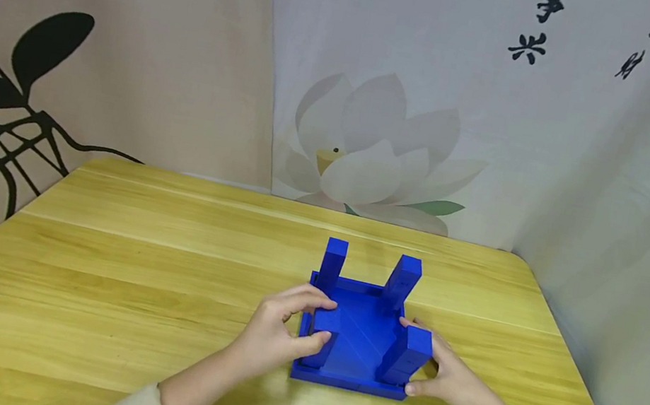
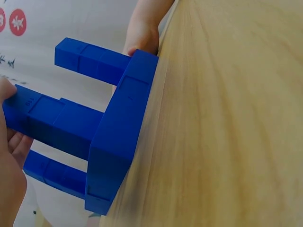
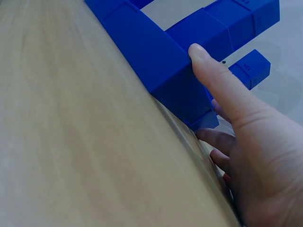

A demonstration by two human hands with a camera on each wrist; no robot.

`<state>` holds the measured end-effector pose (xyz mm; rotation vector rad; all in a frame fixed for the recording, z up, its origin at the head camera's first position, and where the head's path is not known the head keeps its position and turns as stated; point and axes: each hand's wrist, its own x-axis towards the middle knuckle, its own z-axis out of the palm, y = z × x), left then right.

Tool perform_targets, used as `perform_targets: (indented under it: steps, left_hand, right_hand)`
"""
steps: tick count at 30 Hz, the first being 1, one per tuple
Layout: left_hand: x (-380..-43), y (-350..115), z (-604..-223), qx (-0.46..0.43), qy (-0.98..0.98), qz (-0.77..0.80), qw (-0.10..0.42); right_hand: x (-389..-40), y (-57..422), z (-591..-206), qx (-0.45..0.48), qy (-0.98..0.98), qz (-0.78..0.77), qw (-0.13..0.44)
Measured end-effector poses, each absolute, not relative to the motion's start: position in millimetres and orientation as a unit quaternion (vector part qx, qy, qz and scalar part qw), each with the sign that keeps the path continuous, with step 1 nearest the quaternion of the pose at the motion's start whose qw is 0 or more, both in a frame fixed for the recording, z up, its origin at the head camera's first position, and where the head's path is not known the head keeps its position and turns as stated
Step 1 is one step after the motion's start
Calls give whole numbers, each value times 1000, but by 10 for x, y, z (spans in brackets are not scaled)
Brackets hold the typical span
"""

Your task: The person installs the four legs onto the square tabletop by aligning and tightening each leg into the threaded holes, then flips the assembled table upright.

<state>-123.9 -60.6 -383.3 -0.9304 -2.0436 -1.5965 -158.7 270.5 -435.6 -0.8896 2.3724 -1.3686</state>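
Observation:
A blue plastic square frame (image 1: 355,337) with a low rim lies on the table, posts standing up at its corners like an upturned little table. My left hand (image 1: 271,328) pinches the near-left post (image 1: 327,320) close to its top, thumb on one side and fingers on the other. At the frame's right side, my right hand (image 1: 453,380) holds the rim, its thumb at the near corner beside the near-right post (image 1: 412,353). In the right wrist view that thumb presses the base (image 3: 142,47), while the other fingers reach along its side, partly hidden.
The wooden table (image 1: 124,283) extends widely to the left of the frame. Behind it hangs a pale cloth (image 1: 403,43) printed with a lotus and characters; another cloth (image 1: 646,249) drops along the right edge.

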Motion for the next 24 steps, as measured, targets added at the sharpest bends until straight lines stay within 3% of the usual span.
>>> perform_targets:
  steps: [24]
  left_hand:
    - [-1232, -650, -3773, -298, -747, -574, 155]
  right_hand:
    - [-1573, 2707, -4350, -295, 825, -464, 127]
